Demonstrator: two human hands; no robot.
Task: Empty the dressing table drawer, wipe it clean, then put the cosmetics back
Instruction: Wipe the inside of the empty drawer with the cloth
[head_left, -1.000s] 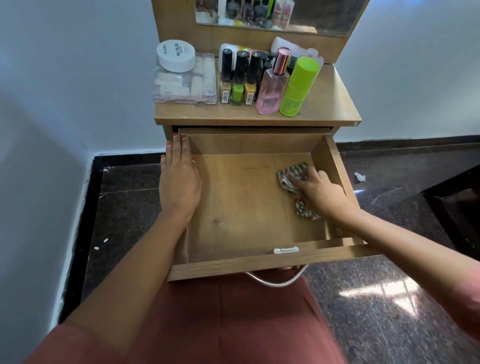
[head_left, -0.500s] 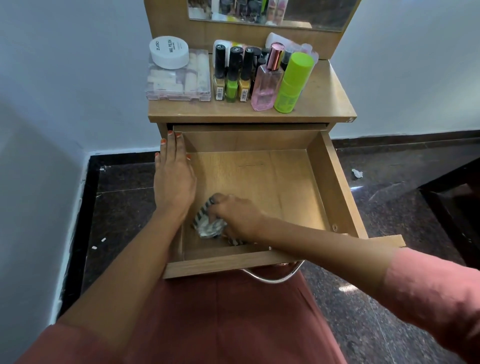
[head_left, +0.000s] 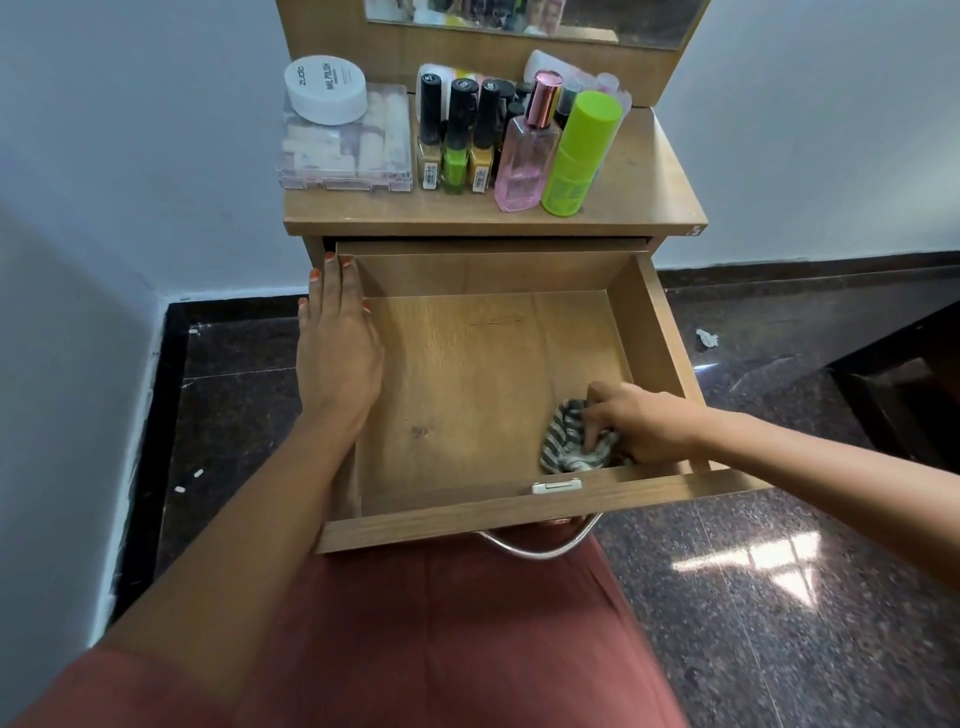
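The wooden drawer (head_left: 670, 332) stands pulled out, and only a cloth lies inside it. My right hand (head_left: 641, 423) grips a striped grey and white cloth (head_left: 566, 441) against the drawer floor at the near right corner. My left hand (head_left: 337, 353) rests flat on the drawer's left wall, fingers straight and pointing toward the table. On the dressing table top (head_left: 639, 197) stand the cosmetics: a clear case (head_left: 345, 156) with a white round jar (head_left: 324, 88) on it, nail polish bottles (head_left: 457, 140), a pink perfume bottle (head_left: 524, 156) and a green bottle (head_left: 576, 156).
A mirror (head_left: 535, 18) rises behind the table top. A metal handle (head_left: 540, 548) hangs under the drawer front, just above my lap. Dark stone floor lies on both sides, with a dark piece of furniture (head_left: 904, 395) at the right and white walls behind.
My right hand has swept the cloth from the drawer's right side to the near left corner, then back to the near right corner. My left hand has stayed on the left wall.
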